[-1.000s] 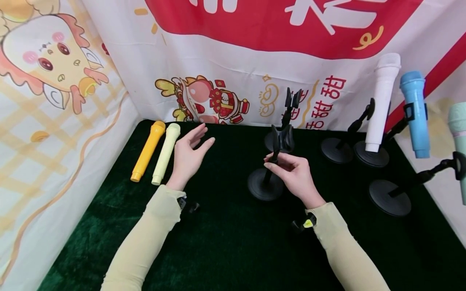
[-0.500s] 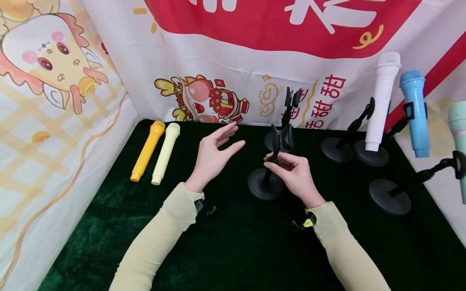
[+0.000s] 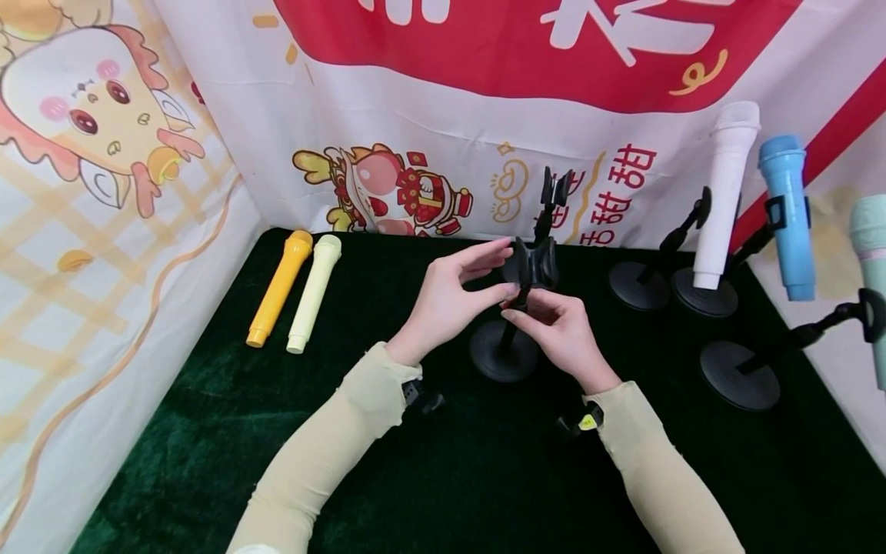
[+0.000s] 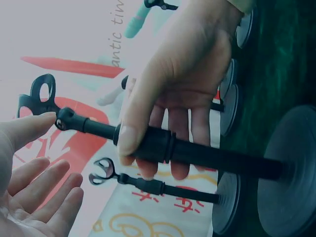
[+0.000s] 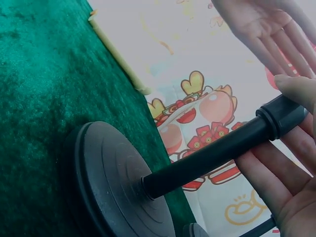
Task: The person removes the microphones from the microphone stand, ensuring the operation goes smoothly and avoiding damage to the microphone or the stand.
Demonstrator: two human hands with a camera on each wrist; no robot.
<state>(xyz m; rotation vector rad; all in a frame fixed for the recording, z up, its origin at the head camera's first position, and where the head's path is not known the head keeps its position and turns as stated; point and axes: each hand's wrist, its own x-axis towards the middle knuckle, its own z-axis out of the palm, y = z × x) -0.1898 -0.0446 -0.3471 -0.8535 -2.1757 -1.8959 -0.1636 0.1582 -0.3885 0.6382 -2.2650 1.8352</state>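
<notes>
My right hand (image 3: 557, 331) grips the thick collar of a black desktop microphone stand (image 4: 222, 158), thumb on one side and fingers on the other. The stand's round base (image 3: 504, 352) rests on the green cloth, and its forked clip (image 3: 536, 261) holds nothing. Beside that clip is my left hand (image 3: 450, 296), fingers stretched out and thumb apart from them. In the left wrist view the left thumb tip (image 4: 48, 118) reaches the joint under the clip; whether it touches is hard to tell. Behind stands a second black microphone stand (image 4: 182, 192), also with a bare clip.
At the left lie a yellow microphone (image 3: 280, 288) and a pale-yellow microphone (image 3: 314, 294). Several stands are at the right, among a white microphone (image 3: 727, 192), a blue microphone (image 3: 789, 219) and a mint microphone (image 3: 874, 254). A printed backdrop (image 3: 415, 100) rises behind the green cloth (image 3: 471, 477).
My left hand has moved right, from beside the pale-yellow microphone to the clip of the gripped stand. My right hand keeps its grip in the same place.
</notes>
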